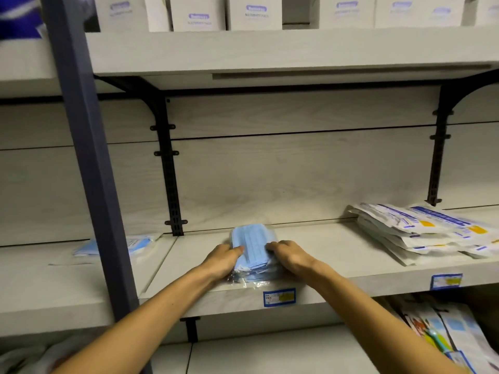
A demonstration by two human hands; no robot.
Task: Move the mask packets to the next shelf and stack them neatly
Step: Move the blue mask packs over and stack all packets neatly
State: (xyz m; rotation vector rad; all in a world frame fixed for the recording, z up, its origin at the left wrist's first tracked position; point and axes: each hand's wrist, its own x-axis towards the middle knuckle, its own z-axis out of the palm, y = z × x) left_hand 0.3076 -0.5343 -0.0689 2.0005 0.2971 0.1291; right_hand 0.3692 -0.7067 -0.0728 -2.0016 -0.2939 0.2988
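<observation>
A stack of blue mask packets (252,247) in clear wrap lies on the middle shelf (324,255), near its front edge. My left hand (224,259) presses against the stack's left side and my right hand (289,255) against its right side, fingers curled over the top packet. On the neighbouring shelf to the left, behind the dark upright post, a few more blue mask packets (135,245) lie flat.
A pile of white and blue flat packets (421,230) fills the right end of the same shelf. White boxes (253,12) line the shelf above. A dark post (89,157) divides the bays. Colourful packets (445,336) lie on the shelf below, at right.
</observation>
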